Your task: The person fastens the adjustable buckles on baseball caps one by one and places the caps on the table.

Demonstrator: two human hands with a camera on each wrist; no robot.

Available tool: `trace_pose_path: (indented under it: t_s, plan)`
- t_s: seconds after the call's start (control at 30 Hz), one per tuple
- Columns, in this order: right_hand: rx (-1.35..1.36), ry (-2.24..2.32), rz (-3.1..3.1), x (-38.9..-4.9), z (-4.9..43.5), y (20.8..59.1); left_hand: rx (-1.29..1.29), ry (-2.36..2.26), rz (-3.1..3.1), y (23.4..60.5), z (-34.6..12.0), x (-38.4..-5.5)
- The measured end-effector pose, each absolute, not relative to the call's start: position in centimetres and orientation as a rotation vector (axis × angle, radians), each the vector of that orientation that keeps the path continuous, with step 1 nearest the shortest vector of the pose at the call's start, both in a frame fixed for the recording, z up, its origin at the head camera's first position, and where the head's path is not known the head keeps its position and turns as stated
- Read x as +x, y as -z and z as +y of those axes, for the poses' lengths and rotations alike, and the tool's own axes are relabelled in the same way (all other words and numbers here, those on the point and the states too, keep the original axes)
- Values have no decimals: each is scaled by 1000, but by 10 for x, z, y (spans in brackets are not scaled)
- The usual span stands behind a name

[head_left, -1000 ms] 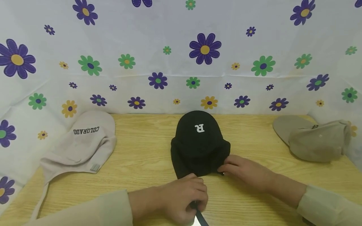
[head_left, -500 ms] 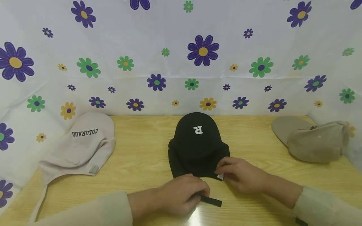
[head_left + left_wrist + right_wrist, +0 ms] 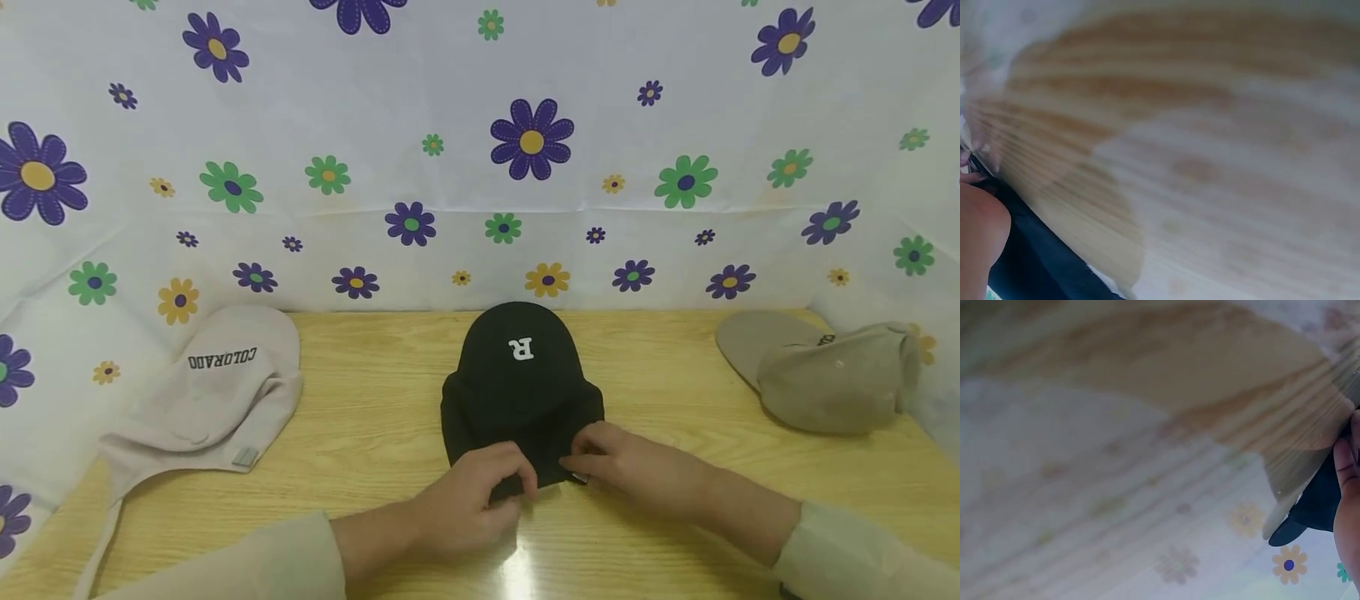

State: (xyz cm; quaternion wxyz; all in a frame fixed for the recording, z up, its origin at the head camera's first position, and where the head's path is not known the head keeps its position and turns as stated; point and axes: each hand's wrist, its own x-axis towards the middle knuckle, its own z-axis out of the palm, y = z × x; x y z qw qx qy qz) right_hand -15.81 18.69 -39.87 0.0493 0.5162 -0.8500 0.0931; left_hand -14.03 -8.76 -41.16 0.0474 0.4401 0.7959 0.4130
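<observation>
A black baseball cap [image 3: 517, 392] with a raised white letter lies mid-table, its brim toward the flowered backdrop. At its near left edge, my left hand [image 3: 468, 500] curls its fingers round the dark strap end of the cap. My right hand [image 3: 637, 471] pinches the near right edge, where a small pale tag shows by the fingertips. Both hands' fingertips are close together along the cap's near edge. In the left wrist view dark cloth [image 3: 1035, 250] runs beside the hand; in the right wrist view the cap [image 3: 1319, 500] appears by the thumb.
On the left lies a pale pink cap [image 3: 217, 392] lettered COLORADO, its long strap trailing toward the near edge. A khaki cap [image 3: 832, 375] lies at the right. The wooden table [image 3: 367, 375] meets a flowered cloth [image 3: 450, 108] behind.
My left hand has risen toward the cap's near edge, and the strap end that stuck out of it is now hidden. My right hand has shifted slightly left and down, still pinching the edge.
</observation>
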Motion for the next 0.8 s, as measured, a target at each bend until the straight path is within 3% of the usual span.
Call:
trace_pose_path:
  t_s: [0.3, 0.8]
  plan:
    - [1523, -329, -2494, -161, 186, 405, 1525, -1315, 2584, 414, -83, -142]
    - [1262, -498, -2454, -151, 165, 408, 1621, -1338, 2753, 416, -88, -149]
